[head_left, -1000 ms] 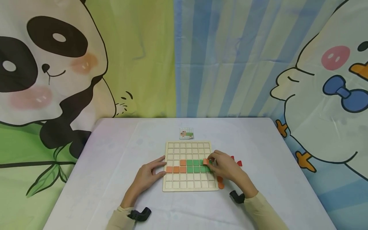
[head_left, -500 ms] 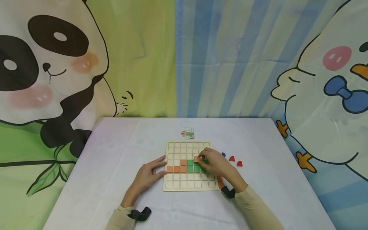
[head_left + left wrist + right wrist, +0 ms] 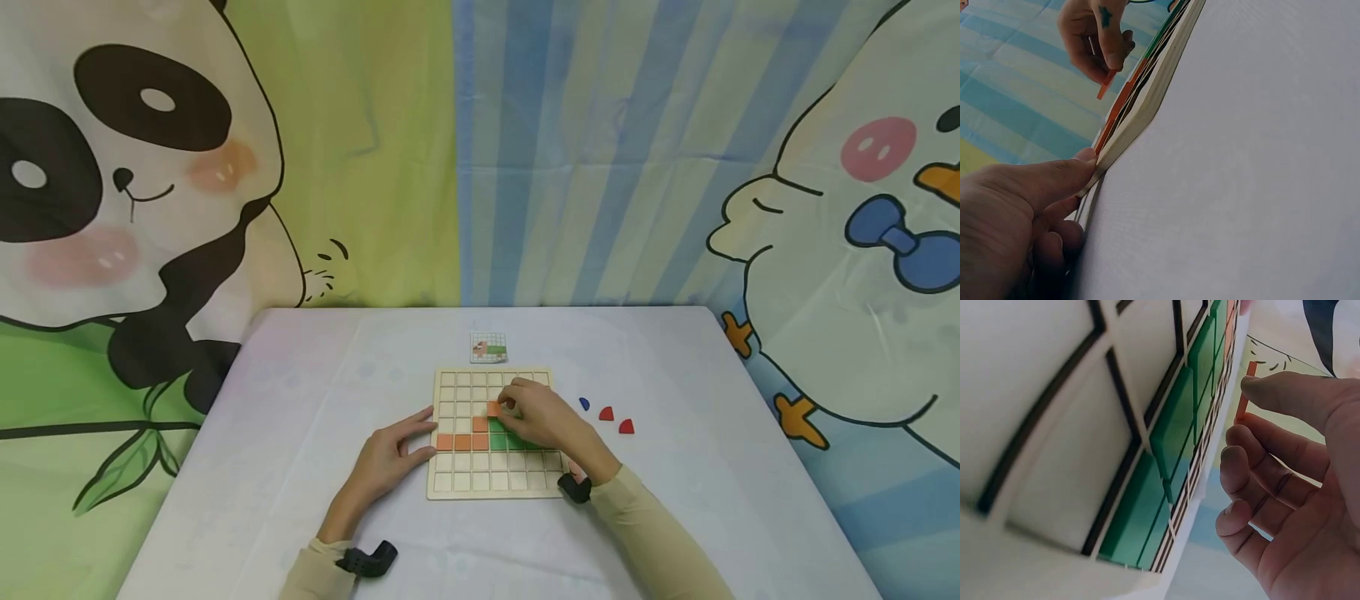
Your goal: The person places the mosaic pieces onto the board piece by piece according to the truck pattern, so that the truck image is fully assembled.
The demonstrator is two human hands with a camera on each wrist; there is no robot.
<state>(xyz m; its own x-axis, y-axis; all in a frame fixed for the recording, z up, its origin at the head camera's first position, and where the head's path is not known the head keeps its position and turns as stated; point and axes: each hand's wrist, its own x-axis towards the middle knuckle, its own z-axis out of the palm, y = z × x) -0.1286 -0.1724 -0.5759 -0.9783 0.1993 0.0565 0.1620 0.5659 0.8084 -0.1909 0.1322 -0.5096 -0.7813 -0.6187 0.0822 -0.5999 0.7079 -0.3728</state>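
Note:
My right hand (image 3: 542,412) pinches an orange square tile (image 3: 492,409) between thumb and fingertips, over the middle of a pale wooden grid board (image 3: 495,483). In the right wrist view, this tile (image 3: 1251,370) is seen edge-on and raised off the board. Green square tiles (image 3: 497,442) fill cells under my right hand, which hides several of them. Left of them, orange tiles (image 3: 462,442) lie in a row, with one more in the row above. My left hand (image 3: 382,462) rests at the board's left edge, thumb and spread fingers touching it.
A small picture card (image 3: 488,347) lies beyond the board. To the right are two red pieces (image 3: 606,413) and a blue half-round piece (image 3: 583,403). Orange pieces (image 3: 576,468) by the board's right edge are partly hidden by my right wrist. Patterned curtains hang behind the white table.
My right hand has moved left across the board with the orange tile, from the right end of the green tiles to their left end. My left hand stays at the edge.

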